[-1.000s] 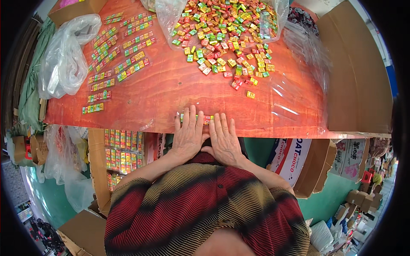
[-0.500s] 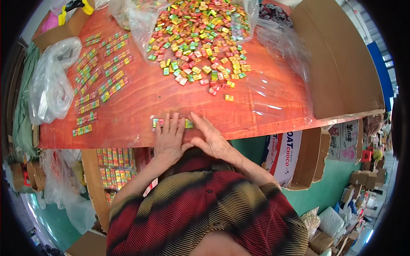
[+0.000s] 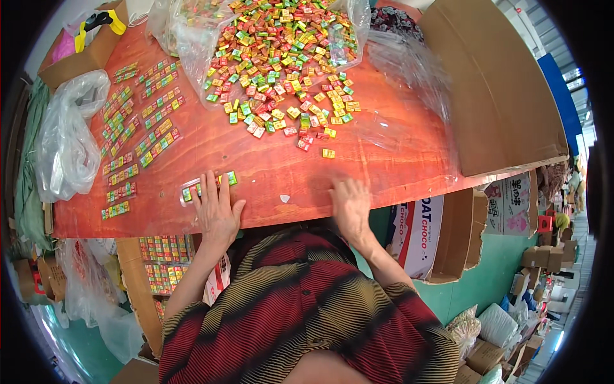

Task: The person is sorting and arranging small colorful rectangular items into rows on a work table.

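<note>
My left hand [image 3: 218, 214] lies flat with fingers spread over a see-through-wrapped row of small boxes [image 3: 230, 178], near the front edge of the red wooden table [image 3: 268, 169]. Both ends of the row stick out past my fingers; its middle is covered. Over the front edge farther right is my right hand [image 3: 350, 208]. Its fingertips are smeared by motion, and nothing shows in it. A big heap of loose little red, yellow and green boxes [image 3: 275, 57] spreads beyond both hands. To the left lie several similar wrapped rows [image 3: 157, 146].
A see-through bag [image 3: 70, 144] rests at the table's left edge, and plastic sheets [image 3: 409, 70] lie right of the heap. A tall cardboard flap [image 3: 499, 89] stands at the right. Below the table, an open carton [image 3: 137, 281] holds packed rows. A white scrap [image 3: 284, 199] lies between my hands.
My left hand has slid left with the wrapped row beneath it, and the row now tilts. My right hand has left the row and moved right. The view has shifted slightly.
</note>
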Tool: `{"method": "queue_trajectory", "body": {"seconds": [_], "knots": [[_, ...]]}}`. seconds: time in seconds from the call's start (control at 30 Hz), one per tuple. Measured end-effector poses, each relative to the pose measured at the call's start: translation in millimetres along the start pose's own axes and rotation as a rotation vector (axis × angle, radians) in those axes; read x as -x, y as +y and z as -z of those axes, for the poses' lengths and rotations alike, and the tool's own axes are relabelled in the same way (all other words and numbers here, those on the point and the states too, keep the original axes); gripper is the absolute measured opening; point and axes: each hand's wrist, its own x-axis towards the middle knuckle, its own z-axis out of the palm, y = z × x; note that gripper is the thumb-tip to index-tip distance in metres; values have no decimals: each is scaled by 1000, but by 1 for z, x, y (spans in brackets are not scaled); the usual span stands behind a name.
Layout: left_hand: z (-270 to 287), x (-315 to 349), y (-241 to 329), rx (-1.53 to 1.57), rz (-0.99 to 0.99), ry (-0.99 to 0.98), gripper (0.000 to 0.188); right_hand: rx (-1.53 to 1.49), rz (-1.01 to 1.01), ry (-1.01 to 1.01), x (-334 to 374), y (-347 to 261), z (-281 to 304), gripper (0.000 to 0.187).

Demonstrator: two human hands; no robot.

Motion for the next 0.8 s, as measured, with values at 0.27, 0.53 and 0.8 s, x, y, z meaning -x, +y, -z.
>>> {"method": "queue_trajectory", "body": {"seconds": [0.27, 0.53, 0.8], "knots": [[5, -3, 13, 40, -95, 99, 51, -426, 179, -30, -16, -59, -19, 18], [6, -26, 57, 347, -320, 196, 33, -410, 167, 46, -46, -32, 2, 25], [-31, -117, 43, 262, -194, 231, 27, -122, -77, -20, -95, -21, -37, 30]]}}
